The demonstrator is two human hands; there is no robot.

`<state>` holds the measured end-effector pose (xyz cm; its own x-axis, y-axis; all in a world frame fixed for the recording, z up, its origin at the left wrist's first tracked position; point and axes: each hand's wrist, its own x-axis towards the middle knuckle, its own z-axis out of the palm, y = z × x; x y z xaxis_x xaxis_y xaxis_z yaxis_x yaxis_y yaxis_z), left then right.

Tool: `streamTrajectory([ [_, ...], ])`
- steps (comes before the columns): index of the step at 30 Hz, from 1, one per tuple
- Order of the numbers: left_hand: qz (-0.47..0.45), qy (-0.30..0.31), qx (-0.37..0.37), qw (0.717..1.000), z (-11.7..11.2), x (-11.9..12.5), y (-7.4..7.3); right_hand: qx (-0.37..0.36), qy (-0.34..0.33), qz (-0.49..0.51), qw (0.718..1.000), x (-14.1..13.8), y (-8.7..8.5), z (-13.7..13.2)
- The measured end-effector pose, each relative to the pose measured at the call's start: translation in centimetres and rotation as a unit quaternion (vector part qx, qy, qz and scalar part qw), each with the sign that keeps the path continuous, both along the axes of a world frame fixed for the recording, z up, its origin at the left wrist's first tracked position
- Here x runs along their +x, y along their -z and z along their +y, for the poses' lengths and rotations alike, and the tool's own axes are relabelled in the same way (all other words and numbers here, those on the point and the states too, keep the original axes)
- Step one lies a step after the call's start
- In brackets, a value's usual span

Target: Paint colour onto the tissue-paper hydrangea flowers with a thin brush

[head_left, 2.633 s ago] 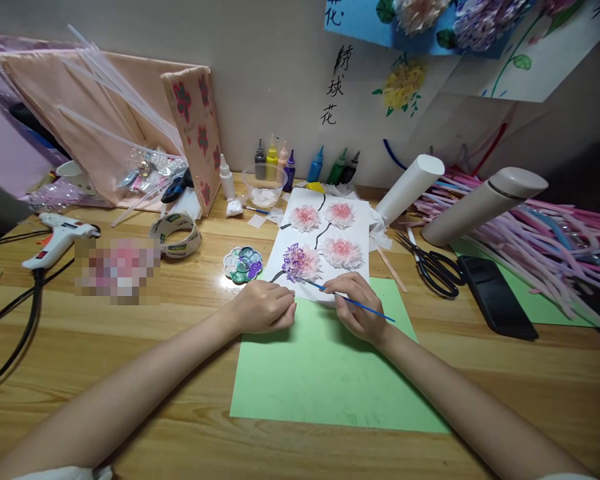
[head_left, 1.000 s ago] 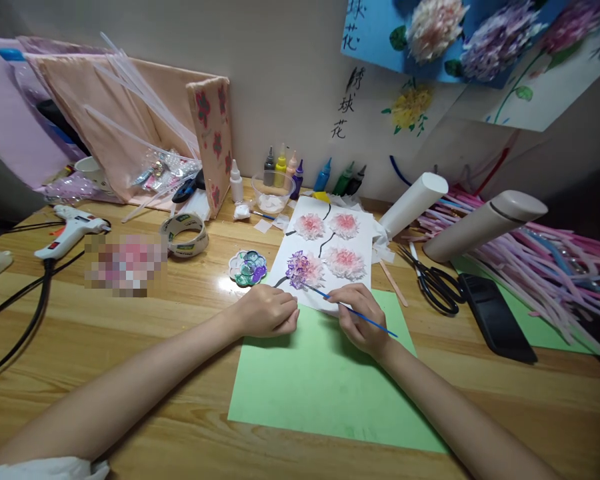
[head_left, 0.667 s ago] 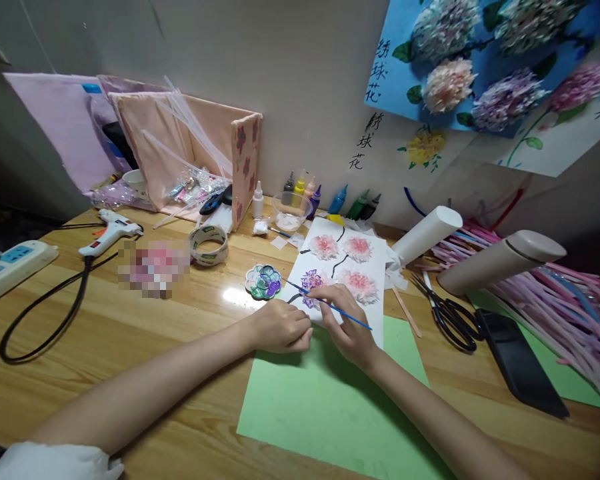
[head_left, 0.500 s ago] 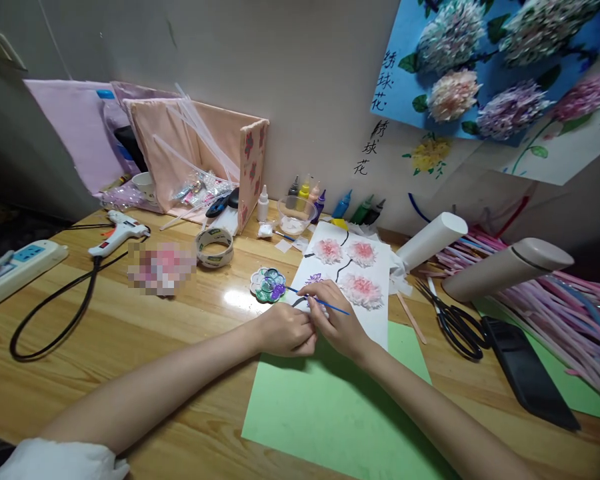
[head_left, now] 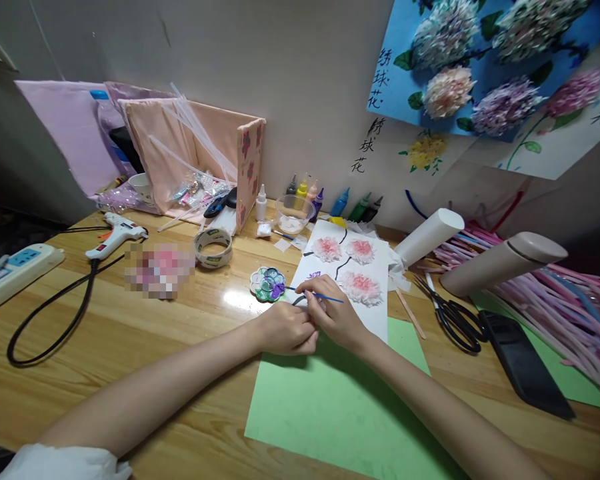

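Note:
My right hand point(head_left: 333, 310) is closed on a slim blue paintbrush point(head_left: 329, 298), its tip over the purple paint of a small flower-shaped palette point(head_left: 267, 285). My left hand point(head_left: 287, 329) is curled beside the right one and touches it; whether its fingers hold anything is hidden. Under and beyond the hands lies a white sheet point(head_left: 347, 268) with pink puffy flowers point(head_left: 361, 288), dark painted stems and a purple painted flower point(head_left: 316, 274), partly covered by my right hand. The sheet overlaps a green sheet point(head_left: 325, 407).
Tape roll point(head_left: 213, 247), hot glue gun point(head_left: 115, 237) and power strip point(head_left: 20, 273) lie on the left. Scissors point(head_left: 457, 320), a dark phone-like slab point(head_left: 525, 363) and white cylinders point(head_left: 433, 237) are on the right. Paint bottles point(head_left: 341, 202) and a clear cup point(head_left: 295, 215) stand behind.
The brush tip has moved slightly left and down over the palette's purple paint, with my right hand shifting along. My left hand stays almost in place. The view has turned slightly.

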<state>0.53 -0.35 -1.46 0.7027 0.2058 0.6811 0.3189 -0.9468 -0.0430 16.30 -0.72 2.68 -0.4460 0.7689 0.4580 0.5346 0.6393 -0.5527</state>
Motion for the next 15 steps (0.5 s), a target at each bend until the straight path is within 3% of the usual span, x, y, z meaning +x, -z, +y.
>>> streamTrajectory([
  [5,0.006,-0.003,-0.003,1.0,0.0,-0.1,0.1,-0.031,-0.001,0.0,1.0,0.0,-0.3,-0.1],
  [15,0.022,-0.006,-0.017,1.0,-0.1,-0.1,-0.3,-0.022,0.01,-0.006,1.0,1.5,-0.3,-0.5],
])
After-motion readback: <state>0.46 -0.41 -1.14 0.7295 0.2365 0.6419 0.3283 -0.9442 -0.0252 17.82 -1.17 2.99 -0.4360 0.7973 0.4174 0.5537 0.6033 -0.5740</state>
